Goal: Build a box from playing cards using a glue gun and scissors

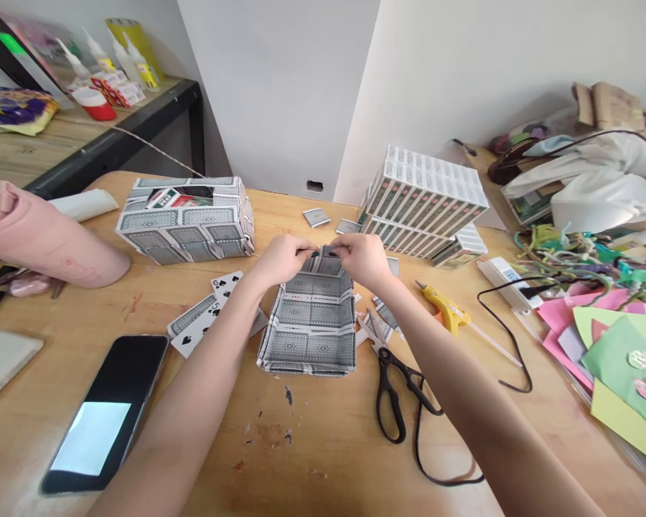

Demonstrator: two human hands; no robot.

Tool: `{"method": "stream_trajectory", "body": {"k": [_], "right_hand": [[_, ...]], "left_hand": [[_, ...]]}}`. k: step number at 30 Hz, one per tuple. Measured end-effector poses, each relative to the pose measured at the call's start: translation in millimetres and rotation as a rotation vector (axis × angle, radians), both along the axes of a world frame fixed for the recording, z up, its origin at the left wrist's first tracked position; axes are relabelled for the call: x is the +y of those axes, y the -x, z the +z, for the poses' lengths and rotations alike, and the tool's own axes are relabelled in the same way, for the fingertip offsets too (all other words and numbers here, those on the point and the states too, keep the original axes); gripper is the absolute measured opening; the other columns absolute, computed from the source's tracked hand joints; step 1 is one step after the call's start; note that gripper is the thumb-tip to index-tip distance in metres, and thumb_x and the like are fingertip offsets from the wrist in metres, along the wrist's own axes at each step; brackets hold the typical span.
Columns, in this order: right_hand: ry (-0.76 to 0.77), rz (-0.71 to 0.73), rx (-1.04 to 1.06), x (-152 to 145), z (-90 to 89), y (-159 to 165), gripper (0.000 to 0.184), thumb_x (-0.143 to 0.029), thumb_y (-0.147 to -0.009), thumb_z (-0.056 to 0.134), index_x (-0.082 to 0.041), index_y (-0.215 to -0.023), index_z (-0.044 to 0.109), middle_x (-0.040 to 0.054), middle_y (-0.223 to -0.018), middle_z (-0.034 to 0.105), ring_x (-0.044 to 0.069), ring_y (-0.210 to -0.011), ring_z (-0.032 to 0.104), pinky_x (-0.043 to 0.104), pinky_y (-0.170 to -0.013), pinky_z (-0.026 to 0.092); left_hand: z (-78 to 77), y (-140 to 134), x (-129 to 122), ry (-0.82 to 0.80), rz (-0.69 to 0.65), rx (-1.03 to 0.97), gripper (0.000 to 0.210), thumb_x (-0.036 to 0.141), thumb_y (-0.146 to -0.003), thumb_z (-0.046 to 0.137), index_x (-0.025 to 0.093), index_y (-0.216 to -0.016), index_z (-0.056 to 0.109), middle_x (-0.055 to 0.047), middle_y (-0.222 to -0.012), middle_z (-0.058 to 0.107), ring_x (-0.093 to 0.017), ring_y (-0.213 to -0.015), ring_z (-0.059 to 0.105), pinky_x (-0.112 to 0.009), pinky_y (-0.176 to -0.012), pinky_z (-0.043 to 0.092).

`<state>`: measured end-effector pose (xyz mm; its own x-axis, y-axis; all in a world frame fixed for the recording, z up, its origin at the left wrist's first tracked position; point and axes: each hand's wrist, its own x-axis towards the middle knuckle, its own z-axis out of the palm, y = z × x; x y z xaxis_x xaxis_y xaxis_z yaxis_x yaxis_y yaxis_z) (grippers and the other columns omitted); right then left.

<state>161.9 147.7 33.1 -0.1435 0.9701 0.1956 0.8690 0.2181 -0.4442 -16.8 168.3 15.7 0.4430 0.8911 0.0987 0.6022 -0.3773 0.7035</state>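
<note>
In the middle of the table stands an open box made of playing cards (311, 314), its patterned card backs showing inside. My left hand (283, 260) and my right hand (364, 260) meet at its far end, each with fingers pinched on the far wall's top edge. Below my left forearm lie loose playing cards (197, 330), some face up. Black-handled scissors (390, 391) rest right of the box, with cut card pieces (386, 314) by the blades. A yellow glue gun (446, 309) lies beyond my right forearm.
Behind on the left stands a finished-looking card-covered box (187, 219). Stacked card packs (428, 205) rise at the back right. A phone (108, 416), a pink cylinder (48, 237), a power strip (509, 283) with black cord and coloured paper sheets (624, 373) flank the work.
</note>
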Motion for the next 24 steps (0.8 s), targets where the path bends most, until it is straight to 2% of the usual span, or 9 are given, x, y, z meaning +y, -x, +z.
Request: {"method": "stream_trajectory", "body": {"k": [8,16,19,24], "right_hand": [[0.037,-0.056,0.069,4,-1.1,0,0.021,-0.017,-0.075,0.055,-0.021,-0.082,0.073,0.0025,-0.079,0.073,0.016,-0.075,0.065,0.024,-0.070,0.046],[0.079,-0.018,0.150,6,0.1,-7,0.020,-0.016,-0.075,0.057,-0.022,-0.082,0.074,-0.0003,-0.082,0.073,0.015,-0.080,0.065,0.023,-0.073,0.047],[0.124,0.086,0.065,9,9.9,-10,0.019,-0.016,-0.074,0.058,-0.022,-0.083,0.074,-0.0004,-0.083,0.073,0.015,-0.081,0.065,0.024,-0.074,0.047],[0.161,0.199,-0.256,17,29.5,-5,0.017,-0.020,-0.075,0.058,-0.020,-0.083,0.074,0.0046,-0.083,0.071,0.018,-0.078,0.062,0.028,-0.068,0.044]], "left_hand": [[-3.6,0,2,0.026,0.002,0.001,0.026,0.018,-0.082,0.049,0.019,-0.098,0.069,-0.003,-0.103,0.070,-0.019,-0.095,0.064,-0.030,-0.087,0.047],[-2.2,-1,0,-0.005,-0.005,0.023,0.028,0.018,-0.082,0.046,0.019,-0.097,0.070,-0.003,-0.100,0.071,-0.020,-0.093,0.063,-0.030,-0.083,0.048],[-1.4,-2,-1,-0.013,-0.004,0.019,0.029,0.017,-0.081,0.046,0.019,-0.098,0.069,-0.003,-0.100,0.070,-0.019,-0.091,0.063,-0.029,-0.083,0.048],[1.6,-1,-1,-0.002,-0.021,0.070,0.032,0.016,-0.081,0.044,0.018,-0.101,0.068,-0.003,-0.105,0.069,-0.019,-0.095,0.062,-0.029,-0.087,0.046]]}}
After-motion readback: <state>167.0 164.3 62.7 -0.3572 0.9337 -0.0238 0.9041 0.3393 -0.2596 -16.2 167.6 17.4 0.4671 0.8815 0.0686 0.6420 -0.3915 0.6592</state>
